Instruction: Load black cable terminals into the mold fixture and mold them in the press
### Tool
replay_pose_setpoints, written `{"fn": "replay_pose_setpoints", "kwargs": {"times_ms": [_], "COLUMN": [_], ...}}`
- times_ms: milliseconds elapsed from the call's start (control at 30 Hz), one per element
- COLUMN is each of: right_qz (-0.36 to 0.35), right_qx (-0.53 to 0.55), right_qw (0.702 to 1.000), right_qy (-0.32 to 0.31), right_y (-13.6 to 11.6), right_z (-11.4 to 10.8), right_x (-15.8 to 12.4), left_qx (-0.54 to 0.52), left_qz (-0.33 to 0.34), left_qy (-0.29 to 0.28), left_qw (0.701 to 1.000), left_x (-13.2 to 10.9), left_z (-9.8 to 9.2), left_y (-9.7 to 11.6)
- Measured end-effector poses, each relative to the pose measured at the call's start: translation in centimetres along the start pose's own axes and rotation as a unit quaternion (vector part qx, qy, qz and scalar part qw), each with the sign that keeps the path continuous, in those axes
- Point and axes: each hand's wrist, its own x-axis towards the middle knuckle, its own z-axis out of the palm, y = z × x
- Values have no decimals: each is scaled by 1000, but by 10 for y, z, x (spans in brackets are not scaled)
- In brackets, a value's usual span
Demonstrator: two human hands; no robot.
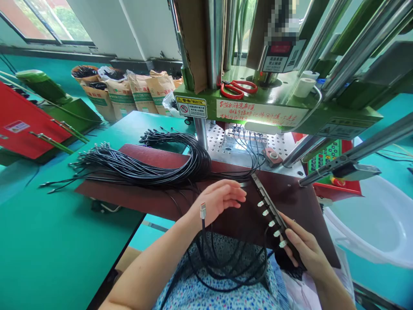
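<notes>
Right hand [305, 245]: fingers closed around the lower end of a dark slotted bar [269, 206], clamped on it. The bar carries five pale-tipped cable plugs [272, 223] in a row and angles up across the board. Left hand [216, 200]: open, fingers together and lightly curved, palm down, just beside the upper part of the bar and not gripping it. A single metal-tipped plug [203, 211] stands upright just off the left wrist; contact with the wrist cannot be confirmed. Black cable loops [222, 267] hang over the person's floral-patterned garment [245, 254].

A brown board [284, 206] lies on the green surface [64, 224] and carries a large bundle of black cables [145, 165]. Thin leads from the bundle run to a perforated steel mould plate [216, 140] under a green moulding press [277, 116]. Red-handled scissors [238, 88] and white tape rolls [303, 87] rest on the press. A button control panel [324, 155] is right of the plate, with a white plastic basin [377, 219] nearer on the right. Paper sacks [142, 92] stand beyond the surface.
</notes>
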Motion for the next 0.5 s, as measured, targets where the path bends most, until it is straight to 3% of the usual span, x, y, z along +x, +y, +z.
{"fn": "replay_pose_setpoints", "kwargs": {"times_ms": [100, 200, 267, 400, 500], "right_qz": [8, 8, 8, 7, 5], "right_qx": [16, 15, 12, 3, -1], "right_qw": [1000, 1000, 1000, 1000, 1000], "right_qy": [1, -5, -4, 0, -24], "right_y": [2, 2, 0, -5, -5], "right_z": [-2, -3, -2, 1, 1], "right_x": [2, 3, 3, -1, -3], "left_qx": [-147, -133, -105, -18, 75], "left_qz": [2, 34, 28, -26, -89], "left_qy": [-64, -84, -67, 22, 9], "left_qw": [987, 987, 992, 999, 993], "left_x": [-35, -65, -75, -58, -22], "left_z": [-3, 4, 10, 11, 4], "left_y": [14, 18, 20, 19, 6]}}
